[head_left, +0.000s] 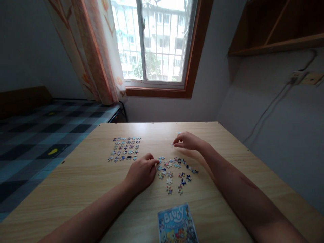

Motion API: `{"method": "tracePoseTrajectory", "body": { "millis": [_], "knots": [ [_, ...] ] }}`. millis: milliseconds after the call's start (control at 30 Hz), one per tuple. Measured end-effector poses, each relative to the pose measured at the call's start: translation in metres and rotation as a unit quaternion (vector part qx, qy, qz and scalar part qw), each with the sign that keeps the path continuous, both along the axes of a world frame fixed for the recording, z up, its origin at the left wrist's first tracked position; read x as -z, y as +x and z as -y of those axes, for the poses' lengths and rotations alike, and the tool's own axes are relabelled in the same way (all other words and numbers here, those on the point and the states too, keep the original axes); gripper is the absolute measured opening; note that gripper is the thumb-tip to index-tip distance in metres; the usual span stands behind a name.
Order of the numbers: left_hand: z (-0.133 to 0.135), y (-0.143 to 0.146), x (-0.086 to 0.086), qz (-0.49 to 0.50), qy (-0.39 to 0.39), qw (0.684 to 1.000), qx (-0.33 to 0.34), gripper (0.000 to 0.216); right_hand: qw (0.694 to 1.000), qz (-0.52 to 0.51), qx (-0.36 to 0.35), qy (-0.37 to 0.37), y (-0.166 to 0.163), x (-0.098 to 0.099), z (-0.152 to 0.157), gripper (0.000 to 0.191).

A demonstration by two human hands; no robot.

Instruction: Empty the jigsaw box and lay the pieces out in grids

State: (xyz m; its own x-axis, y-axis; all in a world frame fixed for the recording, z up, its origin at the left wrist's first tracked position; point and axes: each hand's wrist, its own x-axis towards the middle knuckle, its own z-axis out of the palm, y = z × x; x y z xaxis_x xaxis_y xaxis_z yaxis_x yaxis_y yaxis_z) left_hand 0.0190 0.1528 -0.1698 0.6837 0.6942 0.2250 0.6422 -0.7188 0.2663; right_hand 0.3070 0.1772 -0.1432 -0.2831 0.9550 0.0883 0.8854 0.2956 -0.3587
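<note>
On the wooden table (83,179) lies a scatter of loose puzzle pieces (174,173) between my two hands. My left hand (142,171) rests on the table with its fingers curled, the fingertips pinched at the left edge of the scatter. My right hand (187,141) reaches further out, fingers pinched on a small puzzle piece (172,144) just above the table. A laid-out grid of puzzle pieces (125,149) sits to the left of both hands. Another single piece (178,133) lies beyond my right hand.
A blue puzzle box (176,224) lies at the table's near edge. A bed with a checked blue cover (37,135) stands on the left. A window (154,40) with a curtain (98,50) is ahead, and a wooden shelf (275,30) hangs top right.
</note>
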Motion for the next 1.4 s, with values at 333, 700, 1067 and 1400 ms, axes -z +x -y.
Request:
{"method": "tracePoseTrajectory", "body": {
  "millis": [333, 700, 1067, 1400],
  "knots": [
    [0.002, 0.002, -0.005, -0.050, 0.034, 0.998, -0.036, 0.031, 0.964, 0.090, 0.252, 0.006, 0.079, 0.013, 0.005, 0.025],
    [0.000, 0.001, -0.003, -0.051, 0.017, 0.998, -0.027, 0.037, 0.932, 0.088, 0.342, 0.083, 0.076, 0.040, -0.003, 0.035],
    [-0.001, 0.001, -0.002, -0.047, 0.020, 0.999, -0.018, 0.035, 0.961, 0.078, 0.245, 0.100, 0.068, 0.046, -0.010, 0.030],
    [0.000, 0.002, -0.005, -0.048, 0.016, 0.998, -0.021, 0.034, 0.969, 0.048, 0.210, 0.121, 0.071, 0.051, -0.009, 0.037]
  ]
}}
